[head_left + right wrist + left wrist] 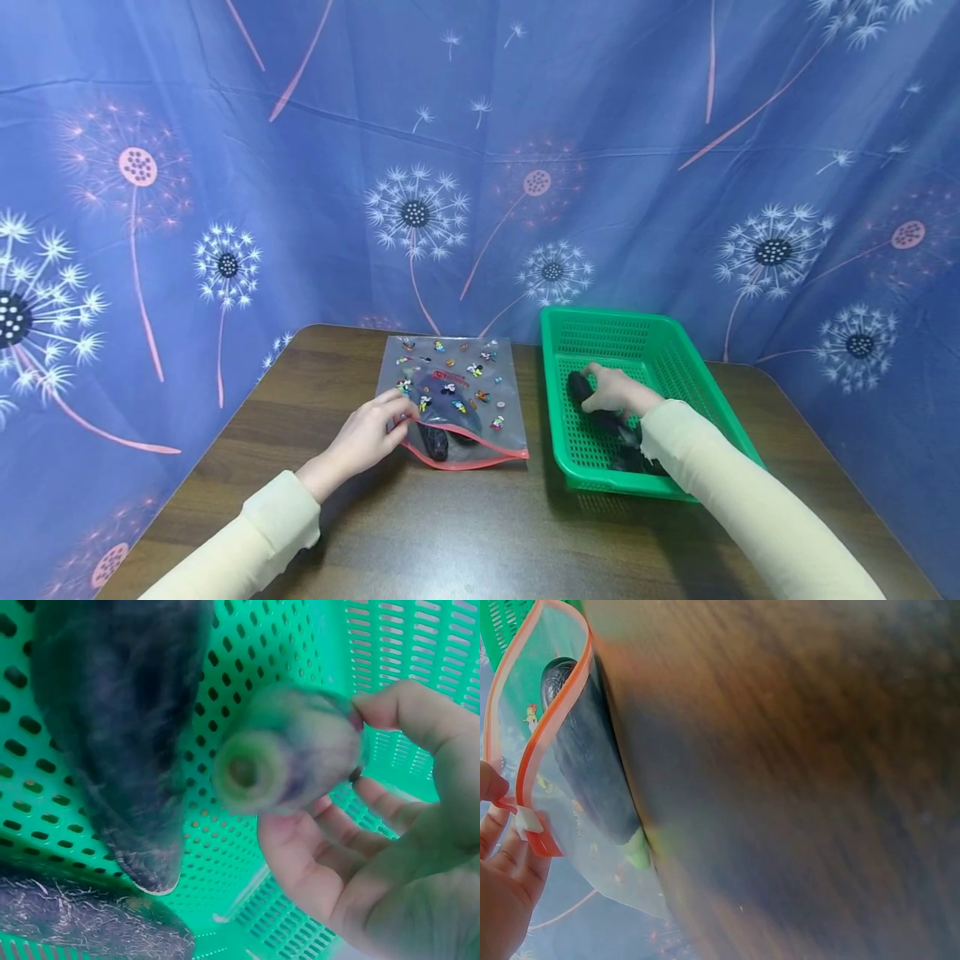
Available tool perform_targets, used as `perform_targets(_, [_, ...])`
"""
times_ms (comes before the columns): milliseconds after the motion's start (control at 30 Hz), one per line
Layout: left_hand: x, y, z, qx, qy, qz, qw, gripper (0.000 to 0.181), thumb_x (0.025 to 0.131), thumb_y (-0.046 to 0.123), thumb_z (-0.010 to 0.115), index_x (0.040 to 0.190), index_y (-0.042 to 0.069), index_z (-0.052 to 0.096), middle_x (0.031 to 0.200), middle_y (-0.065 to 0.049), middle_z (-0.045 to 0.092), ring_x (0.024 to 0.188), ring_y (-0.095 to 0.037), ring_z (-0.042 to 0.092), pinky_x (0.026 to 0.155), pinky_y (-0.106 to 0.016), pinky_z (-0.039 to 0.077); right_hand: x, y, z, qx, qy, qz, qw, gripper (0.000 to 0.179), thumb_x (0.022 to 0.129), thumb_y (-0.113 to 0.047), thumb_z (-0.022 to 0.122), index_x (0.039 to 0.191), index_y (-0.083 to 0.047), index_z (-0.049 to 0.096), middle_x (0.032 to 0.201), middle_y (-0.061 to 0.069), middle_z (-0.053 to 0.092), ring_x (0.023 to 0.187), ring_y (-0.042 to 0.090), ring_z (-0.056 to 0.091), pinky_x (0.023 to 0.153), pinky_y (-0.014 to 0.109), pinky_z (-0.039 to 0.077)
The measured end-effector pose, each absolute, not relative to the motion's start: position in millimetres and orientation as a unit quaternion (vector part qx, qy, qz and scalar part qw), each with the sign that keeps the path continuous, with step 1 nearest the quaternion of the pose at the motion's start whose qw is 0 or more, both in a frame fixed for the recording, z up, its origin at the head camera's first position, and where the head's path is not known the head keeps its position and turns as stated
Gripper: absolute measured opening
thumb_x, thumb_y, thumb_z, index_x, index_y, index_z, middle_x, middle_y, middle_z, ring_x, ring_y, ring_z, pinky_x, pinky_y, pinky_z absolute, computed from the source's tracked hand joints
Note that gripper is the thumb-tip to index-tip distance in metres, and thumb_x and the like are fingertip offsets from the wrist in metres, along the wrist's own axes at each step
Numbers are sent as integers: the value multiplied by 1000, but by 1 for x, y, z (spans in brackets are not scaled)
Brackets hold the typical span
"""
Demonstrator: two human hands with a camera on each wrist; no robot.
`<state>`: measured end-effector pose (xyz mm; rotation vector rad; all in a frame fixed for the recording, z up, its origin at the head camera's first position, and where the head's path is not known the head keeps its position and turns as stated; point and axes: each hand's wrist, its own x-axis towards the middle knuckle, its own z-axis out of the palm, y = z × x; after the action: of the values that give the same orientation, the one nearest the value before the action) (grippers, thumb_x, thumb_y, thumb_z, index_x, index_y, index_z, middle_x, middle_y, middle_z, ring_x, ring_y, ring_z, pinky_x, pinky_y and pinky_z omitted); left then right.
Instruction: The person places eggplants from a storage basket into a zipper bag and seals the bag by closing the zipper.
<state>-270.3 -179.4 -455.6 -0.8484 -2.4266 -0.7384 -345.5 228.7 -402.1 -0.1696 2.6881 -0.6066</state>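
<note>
A clear zip bag [480,398] with an orange-red zip edge and cartoon prints lies on the table, its mouth gaping toward me. Inside it rests a dark eggplant [592,765], green at one end. My left hand [372,432] pinches the bag's mouth at the left corner, beside the white slider [529,819]. Over in the green basket [557,400], my right hand [618,392] grips an eggplant [300,750] between thumb and fingers, its pale green end facing the wrist camera. Two more dark eggplants [124,727] lie on the basket floor near that hand.
The brown wooden table [450,533] carries both bag and basket, with a gap between them. The basket has raised, slotted walls. Behind the table hangs a blue curtain [315,208] with dandelion prints.
</note>
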Motion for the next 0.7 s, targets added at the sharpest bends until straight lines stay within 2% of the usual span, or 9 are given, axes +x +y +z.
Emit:
perform_targets(200, [-267,-178,-451,-307,-885,-270,223,25,77,0,63,88,22,66,87,12,57,68,-11,54,59,-21,42,-343,230,-397,-49,953,-217,206,69,86,-18,63,143,-5,27,131,34,38,93,39,57,54,41,52])
perform_targets(533, [-268,-177,-449,-311,-885,-263,226,25,77,-1,63,88,21,65,87,12,57,70,-7,52,60,-22,42,-342,236,-384,-50,954,-214,205,70,87,-18,62,145,-7,25,134,34,36,100,43,54,55,42,50])
perform_targets(700, [-268,-176,-449,-311,-883,-268,226,25,77,-1,63,88,21,65,86,12,56,69,-7,51,59,-21,41,-342,237,-373,-54,956,-211,198,70,87,-18,62,145,-7,24,122,31,47,85,33,59,53,41,51])
